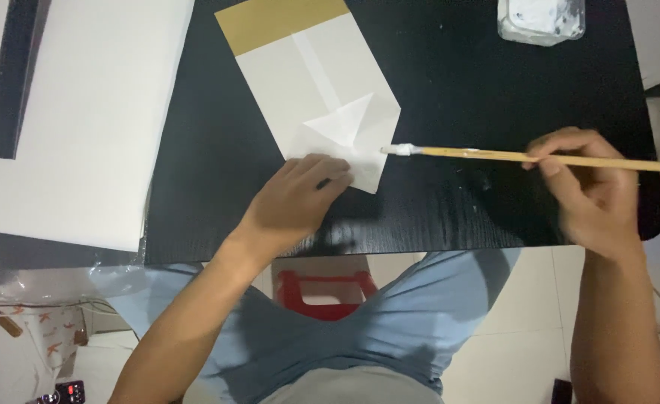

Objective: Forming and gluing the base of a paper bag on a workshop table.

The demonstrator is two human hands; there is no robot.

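A white folded paper bag (307,82) with a brown band at its far end lies flat on the black table (465,82). Its near end is folded into triangular flaps. My left hand (296,200) presses flat on the bag's near corner, fingers spread. My right hand (588,187) grips a long wooden brush (487,154) by the handle. The brush lies nearly level, and its white-coated tip touches the right edge of the folded flaps.
A clear plastic tub (541,19) of white paste stands at the table's far right. A large white board (83,112) covers the left side. A red stool (322,288) shows below the table, between my knees.
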